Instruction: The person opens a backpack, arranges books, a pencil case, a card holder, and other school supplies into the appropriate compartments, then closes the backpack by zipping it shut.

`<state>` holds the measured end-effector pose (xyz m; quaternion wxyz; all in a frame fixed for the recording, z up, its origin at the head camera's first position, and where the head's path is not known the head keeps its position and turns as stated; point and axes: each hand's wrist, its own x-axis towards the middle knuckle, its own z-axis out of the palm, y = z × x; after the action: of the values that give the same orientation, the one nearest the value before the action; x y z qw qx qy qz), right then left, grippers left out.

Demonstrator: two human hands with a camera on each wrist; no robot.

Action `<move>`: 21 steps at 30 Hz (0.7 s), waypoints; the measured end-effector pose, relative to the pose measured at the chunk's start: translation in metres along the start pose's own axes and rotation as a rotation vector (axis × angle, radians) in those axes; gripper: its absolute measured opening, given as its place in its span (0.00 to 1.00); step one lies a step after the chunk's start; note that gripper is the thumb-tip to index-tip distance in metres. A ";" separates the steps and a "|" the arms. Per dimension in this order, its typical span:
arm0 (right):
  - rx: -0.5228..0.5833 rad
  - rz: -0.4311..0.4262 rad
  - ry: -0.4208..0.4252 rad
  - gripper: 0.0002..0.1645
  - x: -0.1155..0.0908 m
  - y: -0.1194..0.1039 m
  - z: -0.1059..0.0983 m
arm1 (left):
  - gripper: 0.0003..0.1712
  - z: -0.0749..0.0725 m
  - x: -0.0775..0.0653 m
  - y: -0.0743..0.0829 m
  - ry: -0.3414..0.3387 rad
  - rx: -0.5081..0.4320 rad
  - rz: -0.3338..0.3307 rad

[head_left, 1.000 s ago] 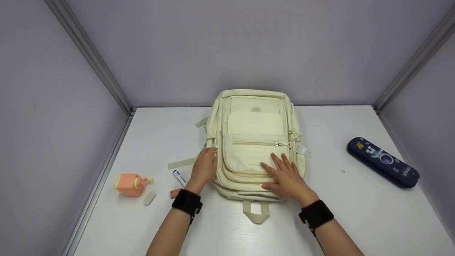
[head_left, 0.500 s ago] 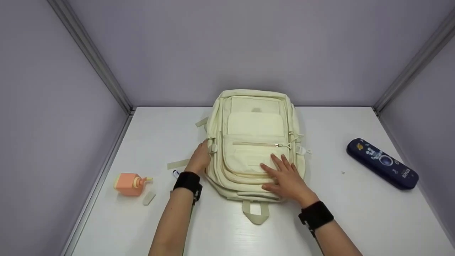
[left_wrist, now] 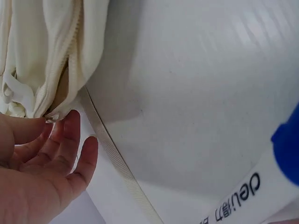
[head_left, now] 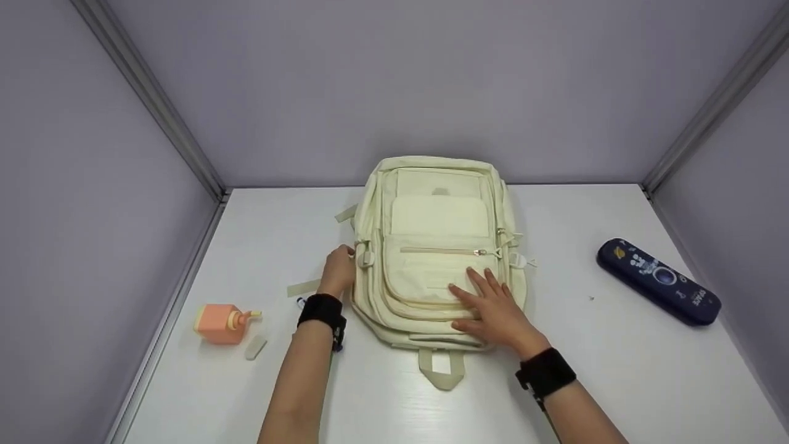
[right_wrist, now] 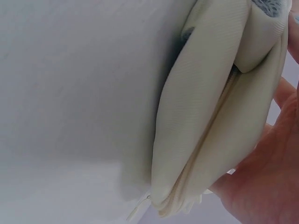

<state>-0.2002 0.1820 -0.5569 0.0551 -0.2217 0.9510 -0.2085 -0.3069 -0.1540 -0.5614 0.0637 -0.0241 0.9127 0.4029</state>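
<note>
Head view is showing a cream backpack (head_left: 441,216) lying at the middle of the desk (head_left: 382,413), its far end reaching towards the back edge and its loop handle (head_left: 442,378) pointing to the front edge. At its left side, the left hand (head_left: 338,270) is pinching the zip slider (left_wrist: 51,118) between thumb and fingertip, the other fingers bending loosely; the teeth are parting beside it. The right hand (head_left: 496,311) is resting on the front pocket, fingers spreading wide and gripping nothing.

The fabric is looking soft and floppy, probably light for its bulk and unlikely to slip; the seam is likely to buckle unless someone is steadying the body, and the slider is offering the firmest hold.

Beside the left hand, a webbing strap (head_left: 302,287) and a marker (left_wrist: 252,196) are crowding the space. An orange pump bottle (head_left: 223,324) and a pale block (head_left: 256,347) are sitting towards the left edge, while a dark blue case (head_left: 658,282) is lying near the right edge, well apart.
</note>
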 end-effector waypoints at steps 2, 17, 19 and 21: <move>0.007 -0.001 -0.006 0.44 0.000 0.000 0.000 | 0.11 0.002 -0.001 -0.002 0.024 0.006 -0.003; -0.005 -0.015 0.022 0.42 0.001 -0.005 0.003 | 0.14 0.004 -0.008 -0.001 0.055 0.172 0.012; -0.004 -0.008 0.020 0.42 0.001 -0.006 0.003 | 0.14 0.004 -0.008 0.000 0.059 0.203 0.039; -0.010 -0.002 0.019 0.42 0.000 -0.007 0.003 | 0.15 0.003 -0.009 0.001 0.052 0.229 0.060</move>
<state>-0.1973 0.1751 -0.5568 0.0445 -0.2210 0.9522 -0.2060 -0.2975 -0.1513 -0.5620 0.0304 0.0001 0.9545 0.2967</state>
